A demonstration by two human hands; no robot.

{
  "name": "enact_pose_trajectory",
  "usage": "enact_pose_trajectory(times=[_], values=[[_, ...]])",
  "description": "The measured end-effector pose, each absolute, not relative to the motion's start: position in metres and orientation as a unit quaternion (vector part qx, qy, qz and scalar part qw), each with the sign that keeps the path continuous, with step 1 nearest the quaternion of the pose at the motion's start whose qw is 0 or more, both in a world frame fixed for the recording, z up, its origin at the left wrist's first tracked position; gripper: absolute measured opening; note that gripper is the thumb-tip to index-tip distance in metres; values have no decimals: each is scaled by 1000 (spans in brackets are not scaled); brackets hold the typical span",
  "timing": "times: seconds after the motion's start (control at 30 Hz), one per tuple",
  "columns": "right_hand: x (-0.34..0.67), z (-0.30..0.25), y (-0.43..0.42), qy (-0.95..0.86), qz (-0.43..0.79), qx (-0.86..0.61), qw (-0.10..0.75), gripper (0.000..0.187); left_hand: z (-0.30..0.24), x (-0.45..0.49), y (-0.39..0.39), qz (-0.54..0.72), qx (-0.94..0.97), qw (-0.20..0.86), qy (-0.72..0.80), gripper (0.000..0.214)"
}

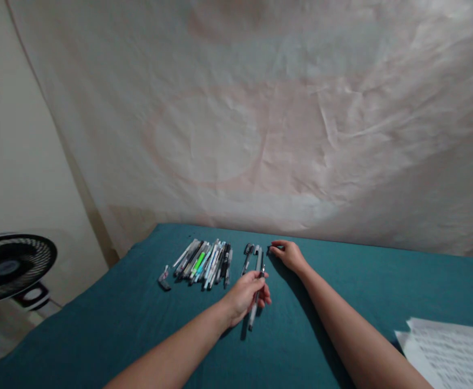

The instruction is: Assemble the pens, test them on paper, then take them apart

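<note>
My left hand (244, 296) is closed around a clear-barrelled pen (253, 317), which slants with its narrow end up and away from me. Farther off and to the right, my right hand (288, 255) pinches a small dark piece, apparently a pen cap (270, 250), low over the cloth. Just beyond my left hand lie a few dark and clear pens (246, 260), partly hidden by the fingers. To their left, a row of many pens (216, 262) is laid side by side, among them a bright green one (198, 261).
A teal cloth (139, 319) covers the table. A small dark object with a pale end (164, 279) lies left of the row. Written sheets of paper (455, 351) are at the near right. A black fan (13, 265) stands off the left edge, and a pale sheet (301, 135) hangs behind.
</note>
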State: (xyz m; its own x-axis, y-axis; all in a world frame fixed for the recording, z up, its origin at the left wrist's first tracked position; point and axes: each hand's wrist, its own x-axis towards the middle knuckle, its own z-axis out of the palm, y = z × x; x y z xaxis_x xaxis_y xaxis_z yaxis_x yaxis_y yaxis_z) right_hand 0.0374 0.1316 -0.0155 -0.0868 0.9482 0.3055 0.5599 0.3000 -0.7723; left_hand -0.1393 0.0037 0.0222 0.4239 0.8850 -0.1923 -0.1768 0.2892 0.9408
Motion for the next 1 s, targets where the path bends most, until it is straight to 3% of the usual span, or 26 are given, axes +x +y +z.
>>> enact_pose_trajectory(times=[0.47, 0.7, 1.0], values=[[36, -14, 128, -715, 228, -538, 385, 36, 30, -140, 1, 390, 444, 710, 382, 25], [29, 16, 118, -646, 319, -513, 467, 37, 39, -144, 3, 475, 398, 706, 343, 25], [-3, 69, 73, -704, 538, -333, 323, 37, 40, -147, 6, 514, 358, 721, 297, 21]])
